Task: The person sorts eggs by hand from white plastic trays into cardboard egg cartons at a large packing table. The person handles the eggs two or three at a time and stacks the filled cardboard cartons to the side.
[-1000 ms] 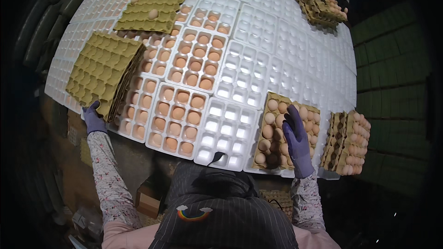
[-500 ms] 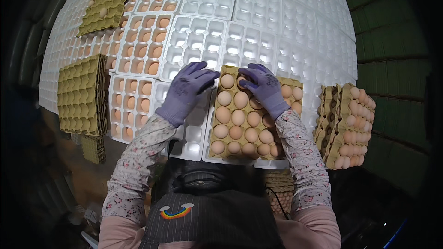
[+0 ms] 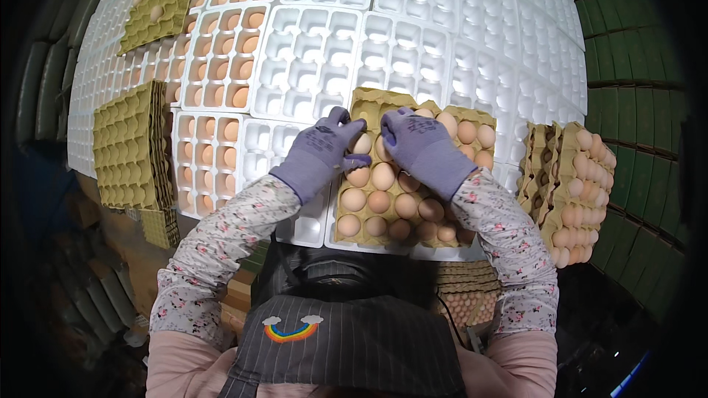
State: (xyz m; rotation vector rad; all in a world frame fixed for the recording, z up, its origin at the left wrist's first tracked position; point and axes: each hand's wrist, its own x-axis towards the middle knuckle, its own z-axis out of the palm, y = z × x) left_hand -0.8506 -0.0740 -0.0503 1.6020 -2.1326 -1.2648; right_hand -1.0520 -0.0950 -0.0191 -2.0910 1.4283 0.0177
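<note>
A brown pulp egg tray point(image 3: 363, 105), mostly filled with brown eggs point(image 3: 383, 177), lies in front of me on the white trays. My left hand point(image 3: 318, 153), in a purple glove, is at its left side, thumb and fingers curled round an egg point(image 3: 361, 144). Beside it my right hand point(image 3: 424, 146), gloved the same, is closed over the middle of the tray. Its fingertips are bunched together, and whatever they hold is hidden. Bare cups show at the tray's far left corner. Under the tray and to its left are white moulded trays point(image 3: 308, 66).
White trays holding eggs point(image 3: 214, 151) stand on the left. A stack of brown pulp trays point(image 3: 127, 151) rises at the left edge, and another pulp tray point(image 3: 166, 0) lies farther back. On the right, filled pulp trays point(image 3: 579, 191) stand tilted on edge. Green stacks point(image 3: 627, 118) line the far right.
The eggs at the pulp tray's far left corner have left their cups. My left hand has moved right onto the tray's edge, and my right hand has closed. The whole view has shifted slightly.
</note>
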